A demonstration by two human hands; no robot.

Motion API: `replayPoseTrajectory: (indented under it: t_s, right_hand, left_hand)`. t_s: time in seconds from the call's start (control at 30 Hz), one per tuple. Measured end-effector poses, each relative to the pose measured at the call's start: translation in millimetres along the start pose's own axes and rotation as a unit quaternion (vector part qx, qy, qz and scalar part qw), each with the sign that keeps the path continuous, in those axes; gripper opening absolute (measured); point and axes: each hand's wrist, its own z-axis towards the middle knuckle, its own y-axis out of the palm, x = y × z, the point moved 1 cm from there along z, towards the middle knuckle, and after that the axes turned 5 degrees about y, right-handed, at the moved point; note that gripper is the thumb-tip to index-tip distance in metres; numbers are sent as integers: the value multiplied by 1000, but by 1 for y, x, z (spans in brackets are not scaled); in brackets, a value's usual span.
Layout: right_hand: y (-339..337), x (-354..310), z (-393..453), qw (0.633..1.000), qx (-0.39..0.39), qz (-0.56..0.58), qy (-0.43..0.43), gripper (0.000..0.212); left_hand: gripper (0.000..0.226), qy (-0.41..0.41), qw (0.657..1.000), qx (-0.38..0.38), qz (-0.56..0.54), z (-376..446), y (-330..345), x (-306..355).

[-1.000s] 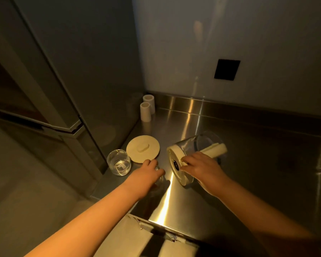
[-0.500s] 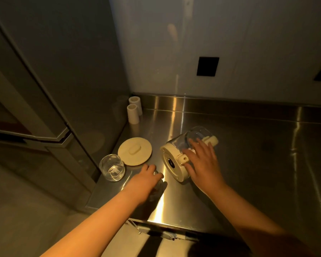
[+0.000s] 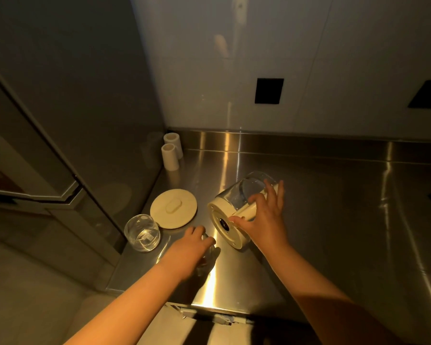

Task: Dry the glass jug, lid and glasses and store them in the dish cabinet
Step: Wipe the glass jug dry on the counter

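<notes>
Fingers: right hand (image 3: 264, 220) wraps cream handle of tilted clear glass jug (image 3: 237, 202); left hand (image 3: 189, 247) cups small clear glass (image 3: 207, 257). Advice: lift jug slowly, support base.

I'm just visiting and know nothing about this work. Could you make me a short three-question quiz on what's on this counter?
1. True or false: the jug stands upright.
2. What lies between the free glass and the jug: A) the lid, B) a towel, C) a plate?
3. Fill in: the left hand covers a second ____.

Key: 1. False; it is tipped on its side under the right hand. 2. A. 3. Glass.
</notes>
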Motion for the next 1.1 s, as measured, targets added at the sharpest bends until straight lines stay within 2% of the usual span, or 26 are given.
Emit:
replayPoseTrajectory:
  t_s: [0.13,0.43,0.8,1.1]
  right_hand:
    - [0,5,1,999,1,-28,-30,61]
    - [2,11,4,982,21,-132,-137,71]
    - [0,20,7,976,21,-107,-190,70]
    - [-10,7,7,934,-17,-229,-273,59]
  left_hand:
    - [70,-5,1000,-1,3,0,0,1]
    - [71,-22,1000,1,2,-2,0,3]
    - [73,-31,999,0,-8,-4,3,3]
    - [72,-29,1000,9,-2,-3,6,2]
